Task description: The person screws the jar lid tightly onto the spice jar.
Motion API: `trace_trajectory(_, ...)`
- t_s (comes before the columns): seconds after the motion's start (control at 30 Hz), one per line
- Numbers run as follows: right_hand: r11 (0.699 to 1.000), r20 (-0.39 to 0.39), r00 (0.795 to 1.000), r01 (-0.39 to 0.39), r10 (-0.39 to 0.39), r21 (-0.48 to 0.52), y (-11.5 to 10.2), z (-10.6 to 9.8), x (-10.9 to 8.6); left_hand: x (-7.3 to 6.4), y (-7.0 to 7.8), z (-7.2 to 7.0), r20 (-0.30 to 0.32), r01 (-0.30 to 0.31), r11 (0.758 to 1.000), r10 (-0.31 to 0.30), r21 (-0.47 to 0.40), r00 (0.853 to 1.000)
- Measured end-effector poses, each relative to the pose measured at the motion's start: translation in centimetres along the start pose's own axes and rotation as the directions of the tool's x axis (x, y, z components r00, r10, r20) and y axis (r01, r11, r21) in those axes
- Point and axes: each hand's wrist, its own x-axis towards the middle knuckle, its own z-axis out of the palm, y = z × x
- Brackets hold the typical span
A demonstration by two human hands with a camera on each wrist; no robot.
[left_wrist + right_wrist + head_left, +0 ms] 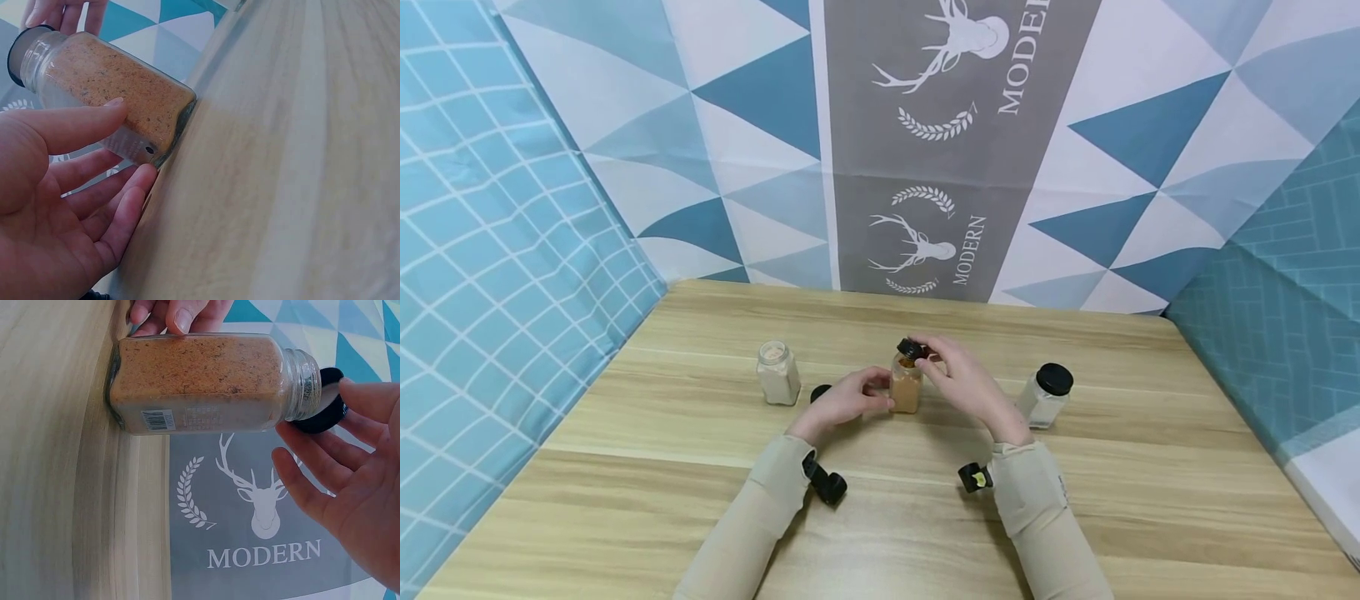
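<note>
A square glass spice jar (pixel 906 390) of orange-brown, dark-flecked seasoning stands upright on the table. My left hand (pixel 848 397) steadies its lower part; in the left wrist view the thumb (pixel 81 128) lies along one side and the fingers reach round another. At the jar's mouth, my right hand (pixel 962 379) pinches a black lid (pixel 328 403) between thumb and fingers. The lid is tilted, and its pale inner face shows beside the glass threads in the right wrist view. Whether its edge still touches the rim, I cannot tell.
To the left stands a lidless glass jar (pixel 778 375) of pale powder. Another black lid (pixel 820 392) lies partly hidden behind my left hand. Right of my right hand is a jar of whitish contents with a black lid (pixel 1055 379). A patterned backdrop (pixel 917 158) rises behind the wooden table (pixel 880 533).
</note>
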Motion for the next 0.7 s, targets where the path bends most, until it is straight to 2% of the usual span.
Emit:
trace_trajectory(0.27,0.996,-0.021,0.996,0.088,-0.088,-0.017,0.13,0.07,0.03,-0.06,0.10,-0.01,0.000,0.014,1.000,-0.014,-0.008,1.000)
trace_trajectory(0.7,0.991,-0.036,0.992,0.121,-0.123,-0.051,0.26,0.20,0.12,0.08,0.07,-0.10,0.012,0.000,1.000,0.000,-0.024,1.000)
